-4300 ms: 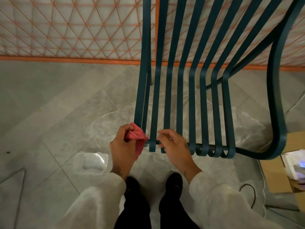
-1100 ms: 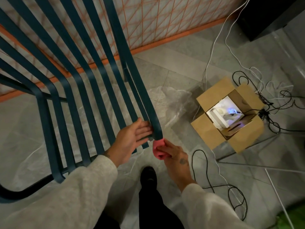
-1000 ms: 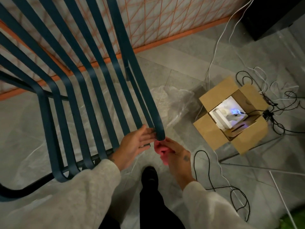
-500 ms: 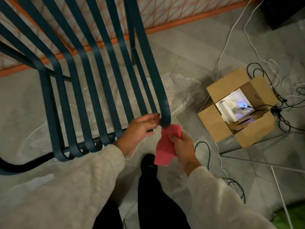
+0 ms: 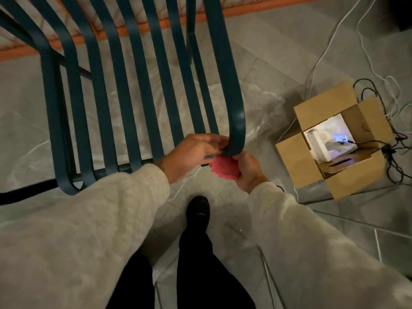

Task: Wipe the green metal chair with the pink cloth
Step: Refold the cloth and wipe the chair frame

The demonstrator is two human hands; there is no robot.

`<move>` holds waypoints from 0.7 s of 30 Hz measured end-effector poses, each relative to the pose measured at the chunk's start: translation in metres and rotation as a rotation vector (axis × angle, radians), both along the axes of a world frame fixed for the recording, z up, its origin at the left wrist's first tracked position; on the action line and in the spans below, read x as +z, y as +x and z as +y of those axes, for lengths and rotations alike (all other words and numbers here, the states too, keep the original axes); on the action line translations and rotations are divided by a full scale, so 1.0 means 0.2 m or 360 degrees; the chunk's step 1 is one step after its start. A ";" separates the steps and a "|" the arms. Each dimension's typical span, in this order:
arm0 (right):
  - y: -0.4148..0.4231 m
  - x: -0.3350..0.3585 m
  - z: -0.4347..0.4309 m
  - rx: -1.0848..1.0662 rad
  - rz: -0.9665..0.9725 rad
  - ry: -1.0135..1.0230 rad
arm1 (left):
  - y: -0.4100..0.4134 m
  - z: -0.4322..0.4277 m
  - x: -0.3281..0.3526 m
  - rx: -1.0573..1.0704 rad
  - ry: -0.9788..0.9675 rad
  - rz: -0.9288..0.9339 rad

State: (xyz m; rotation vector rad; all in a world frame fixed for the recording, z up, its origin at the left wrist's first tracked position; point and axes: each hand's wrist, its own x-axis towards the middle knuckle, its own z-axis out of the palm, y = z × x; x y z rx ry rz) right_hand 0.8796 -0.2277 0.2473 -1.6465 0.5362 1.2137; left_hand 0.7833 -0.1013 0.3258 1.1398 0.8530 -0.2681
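The green metal chair (image 5: 124, 90) fills the upper left, its slats running down to a front edge just above my hands. Its right-hand slat curls under at the front corner (image 5: 236, 130). My right hand (image 5: 248, 169) grips the bunched pink cloth (image 5: 224, 168) directly below that corner, with the cloth touching the slat's tip. My left hand (image 5: 192, 153) reaches from the left, its fingertips on the slat's end and on the top of the cloth. Whether it pinches the cloth is hidden by the slat.
An open cardboard box (image 5: 336, 139) with a lit white device inside sits on the floor to the right, with black and white cables (image 5: 392, 152) trailing around it. Clear plastic sheet (image 5: 256, 108) lies under the chair. An orange-framed mesh panel (image 5: 133, 27) stands behind.
The pink cloth hung loose from my right hand half a second ago; now it is bunched up against the slat's tip. My left hand has slid further right to the corner.
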 end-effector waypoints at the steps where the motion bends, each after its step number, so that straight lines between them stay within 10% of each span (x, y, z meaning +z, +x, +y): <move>1: -0.01 -0.01 0.00 0.0023 -0.0022 0.0001 | 0.00 -0.01 -0.02 -0.0004 0.0011 0.0003; 12: -0.15 0.54 -0.16 -0.0088 -0.0484 0.0348 | -0.05 -0.10 0.07 0.0091 0.0169 0.0012; 21: -0.24 1.02 -0.03 -0.0075 -0.0274 0.0782 | -0.26 0.01 0.62 0.0173 -0.0040 -0.0119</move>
